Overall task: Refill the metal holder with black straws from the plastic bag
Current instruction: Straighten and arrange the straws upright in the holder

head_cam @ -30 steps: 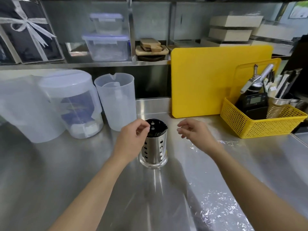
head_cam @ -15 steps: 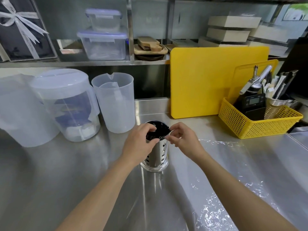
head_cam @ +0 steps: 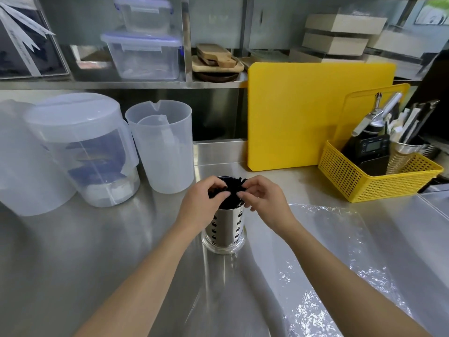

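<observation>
Right hand (head_cam: 263, 200) reached straws (head_cam: 232, 190), left hand (head_cam: 201, 203) pinching

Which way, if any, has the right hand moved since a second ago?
Yes. The right hand moved left to the holder, from clear of it to pinching the straws.
</observation>
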`<state>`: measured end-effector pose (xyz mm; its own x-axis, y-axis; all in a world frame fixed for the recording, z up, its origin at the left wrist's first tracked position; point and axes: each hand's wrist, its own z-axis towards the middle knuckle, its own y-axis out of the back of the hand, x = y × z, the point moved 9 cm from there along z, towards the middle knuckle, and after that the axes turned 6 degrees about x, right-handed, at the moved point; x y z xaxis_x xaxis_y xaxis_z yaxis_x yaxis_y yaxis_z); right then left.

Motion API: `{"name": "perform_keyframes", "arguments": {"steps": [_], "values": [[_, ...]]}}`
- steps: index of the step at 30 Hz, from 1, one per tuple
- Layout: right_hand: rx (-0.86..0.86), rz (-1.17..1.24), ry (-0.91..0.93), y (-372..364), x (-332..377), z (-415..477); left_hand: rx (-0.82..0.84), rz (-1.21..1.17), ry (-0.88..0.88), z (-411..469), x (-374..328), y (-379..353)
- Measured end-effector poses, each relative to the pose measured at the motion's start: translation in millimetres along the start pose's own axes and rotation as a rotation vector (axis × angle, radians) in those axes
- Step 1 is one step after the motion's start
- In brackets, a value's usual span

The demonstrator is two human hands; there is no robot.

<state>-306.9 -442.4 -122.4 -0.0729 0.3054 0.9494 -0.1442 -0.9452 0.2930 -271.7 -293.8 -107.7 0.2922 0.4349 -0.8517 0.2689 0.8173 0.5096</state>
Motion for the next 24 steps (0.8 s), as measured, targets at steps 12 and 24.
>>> {"name": "perform_keyframes", "arguments": {"steps": [12, 24], "values": [[-0.009, 0.052, 0.036, 2, 8, 10, 0.043, 0.074, 0.013, 14, 11, -9], [-0.04, -0.343, 0.229, 6, 33, 11, 0.025, -0.071, -0.018, 15, 5, -4]]}}
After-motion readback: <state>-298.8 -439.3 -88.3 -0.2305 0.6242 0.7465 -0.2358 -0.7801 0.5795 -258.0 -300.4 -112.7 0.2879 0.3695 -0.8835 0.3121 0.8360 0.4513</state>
